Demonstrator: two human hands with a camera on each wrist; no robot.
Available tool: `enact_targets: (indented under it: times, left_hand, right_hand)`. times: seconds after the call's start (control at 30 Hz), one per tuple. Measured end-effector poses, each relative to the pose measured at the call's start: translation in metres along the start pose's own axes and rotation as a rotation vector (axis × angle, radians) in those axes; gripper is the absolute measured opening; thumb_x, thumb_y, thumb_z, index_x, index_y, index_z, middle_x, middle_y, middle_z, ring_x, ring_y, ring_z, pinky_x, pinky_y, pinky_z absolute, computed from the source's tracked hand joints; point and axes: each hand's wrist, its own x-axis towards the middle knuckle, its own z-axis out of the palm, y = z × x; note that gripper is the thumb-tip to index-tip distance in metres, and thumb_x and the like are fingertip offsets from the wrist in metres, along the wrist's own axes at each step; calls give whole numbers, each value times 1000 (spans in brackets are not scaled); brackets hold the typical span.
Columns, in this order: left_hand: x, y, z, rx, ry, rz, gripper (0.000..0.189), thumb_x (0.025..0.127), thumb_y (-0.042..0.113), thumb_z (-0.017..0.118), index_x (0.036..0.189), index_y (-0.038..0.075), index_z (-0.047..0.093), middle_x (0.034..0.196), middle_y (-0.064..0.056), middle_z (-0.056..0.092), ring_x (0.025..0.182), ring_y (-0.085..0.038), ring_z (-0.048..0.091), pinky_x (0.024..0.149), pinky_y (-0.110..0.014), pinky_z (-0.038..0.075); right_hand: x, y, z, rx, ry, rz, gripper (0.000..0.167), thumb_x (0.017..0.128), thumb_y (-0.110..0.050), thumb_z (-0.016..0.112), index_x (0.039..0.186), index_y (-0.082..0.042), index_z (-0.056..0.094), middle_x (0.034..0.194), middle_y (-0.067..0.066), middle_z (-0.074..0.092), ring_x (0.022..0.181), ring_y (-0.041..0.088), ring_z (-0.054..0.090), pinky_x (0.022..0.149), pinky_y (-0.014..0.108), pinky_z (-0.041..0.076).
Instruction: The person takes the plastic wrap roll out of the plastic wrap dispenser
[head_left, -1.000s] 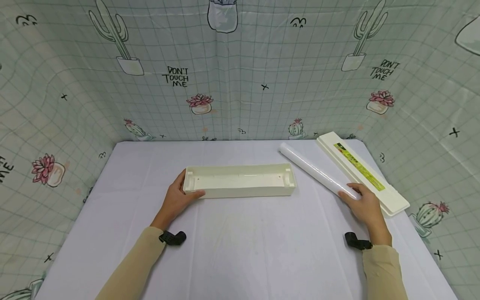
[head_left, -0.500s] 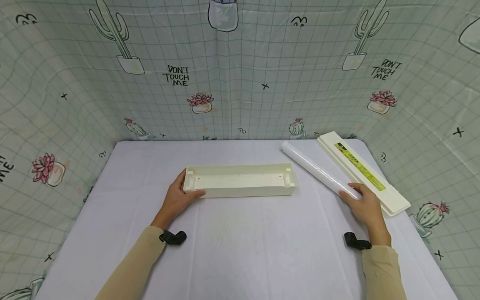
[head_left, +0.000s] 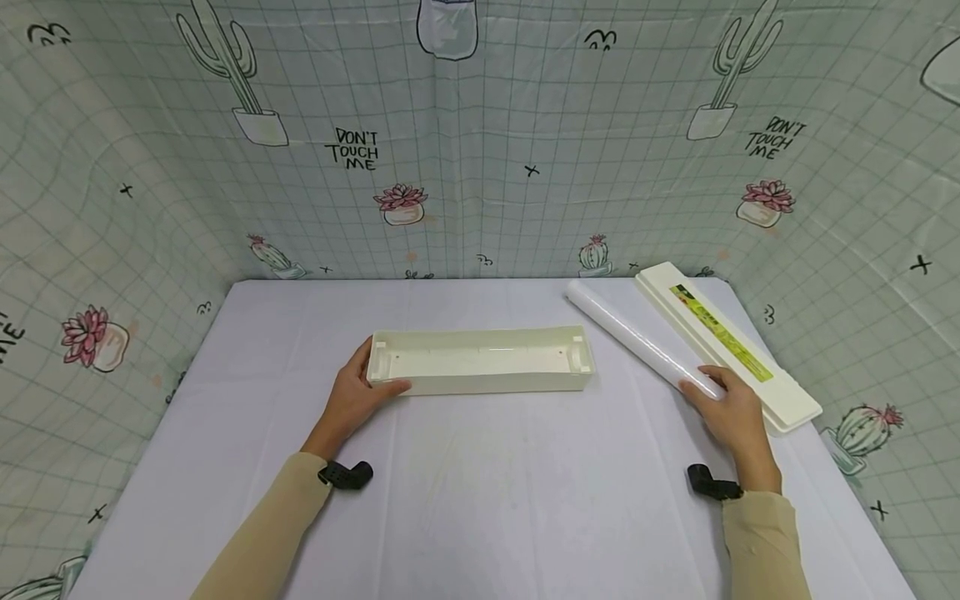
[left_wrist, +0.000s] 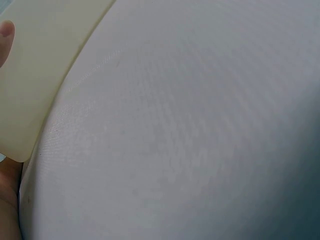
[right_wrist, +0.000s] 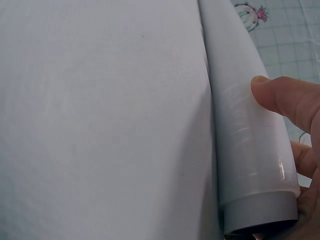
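A long cream plastic box (head_left: 480, 384), open at the top, lies across the middle of the table. My left hand (head_left: 356, 400) grips its left end, thumb on the front wall and fingers around the end. In the left wrist view, the thumb presses the box wall (left_wrist: 45, 60). At the right, my right hand (head_left: 731, 412) holds the near end of a roll of cling film (head_left: 637, 337), which slants away to the far side. The right wrist view shows the thumb on the film roll (right_wrist: 250, 130) just above its grey core end; the other fingers are partly hidden behind it.
A long cream lid (head_left: 727, 350) with a yellow-green label lies slanted along the table's right edge, beside the roll. A white cloth covers the table (head_left: 480, 500). Behind and at both sides hangs a cactus-print curtain (head_left: 480, 125).
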Motion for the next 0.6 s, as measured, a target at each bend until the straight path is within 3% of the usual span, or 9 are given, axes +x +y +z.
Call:
enact_targets:
  times: [0.17, 0.4, 0.6]
  left_hand:
    - [0, 0, -1, -4, -2, 2, 104, 87, 25, 86, 166, 23, 19, 161, -9, 42, 140, -29, 51, 110, -35, 45]
    - [1, 0, -2, -3, 4, -7, 107, 85, 30, 88, 167, 22, 18, 162, -8, 41, 141, -28, 49, 112, -41, 44]
    - [1, -1, -2, -13, 0, -24, 108, 84, 30, 89, 166, 23, 19, 161, -6, 42, 140, -26, 51, 105, -25, 46]
  right_hand:
    - [0, 0, 0, 15, 21, 7, 62, 100, -42, 66, 139, 4, 54, 136, 33, 57, 119, 44, 54, 95, 54, 43]
    - [-1, 0, 0, 32, 34, -2, 62, 100, -41, 65, 140, 5, 54, 137, 33, 57, 121, 44, 54, 96, 53, 42]
    - [-1, 0, 2, 23, 32, 16, 62, 100, -42, 65, 140, 4, 54, 136, 32, 57, 120, 43, 55, 94, 51, 42]
